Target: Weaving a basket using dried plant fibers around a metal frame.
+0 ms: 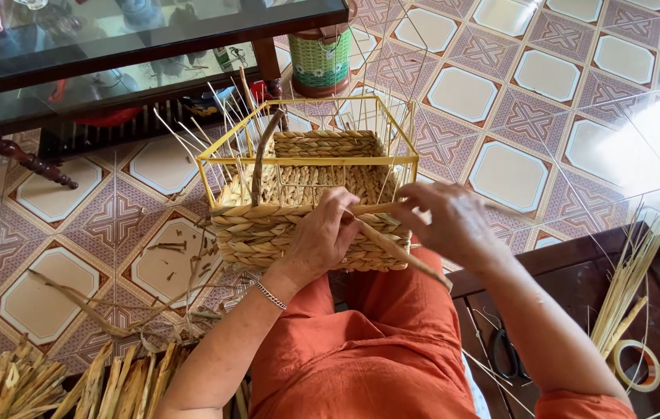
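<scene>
I am watching my left hand pressing against the near wall of the half-woven basket, its grip closing on the twisted straw strand where the strand meets the braided rim. Just to the right of that grip, my right hand is pinching the same strand between thumb and fingers, and the strand is running down and right from there across my orange-clad lap. The basket is resting on my knees, directly under both grips, with its yellow wire frame rising above the woven part and thin pale stakes sticking up around it. Lower right of my right grip, a bundle of straw, a roll of tape and dark scissors are lying on a dark wooden counter. Far left and below, dried flat stalks are lying on the patterned tile floor. Beyond the basket, a glass-topped table and a green woven container are standing.
</scene>
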